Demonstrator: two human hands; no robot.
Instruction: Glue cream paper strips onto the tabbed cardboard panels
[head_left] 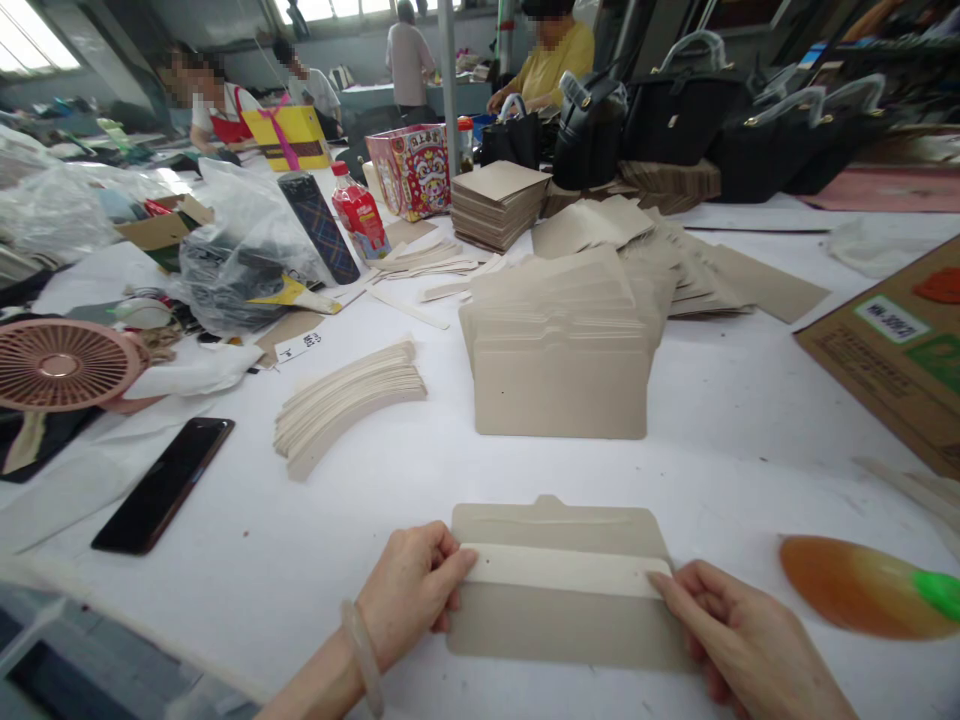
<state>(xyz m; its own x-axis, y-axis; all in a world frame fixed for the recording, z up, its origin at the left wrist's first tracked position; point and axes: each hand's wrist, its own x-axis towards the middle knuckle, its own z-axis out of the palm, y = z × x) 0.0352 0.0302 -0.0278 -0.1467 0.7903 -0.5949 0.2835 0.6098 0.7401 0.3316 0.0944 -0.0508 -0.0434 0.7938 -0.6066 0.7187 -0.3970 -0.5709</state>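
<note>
A grey-beige panel [555,630] with a small tab on its far edge lies on the white table near the front. Across its middle runs a pale strip [559,570]. My left hand [409,590], with a bracelet at the wrist, pinches the strip's left end between thumb and fingers. At the strip's right end, my right hand [739,630] grips it with the thumb on top. Beyond the panel stands a fanned pile of similar panels [559,390]. A curved stack of pale strips [352,400] lies to the left of that pile.
On the left are a phone [163,485], a pink fan [60,365] and plastic bags [240,250]. An orange-brown object [847,585] and a cardboard box [892,350] are at the right. Behind are a red bottle [360,212], black handbags [679,115] and several people.
</note>
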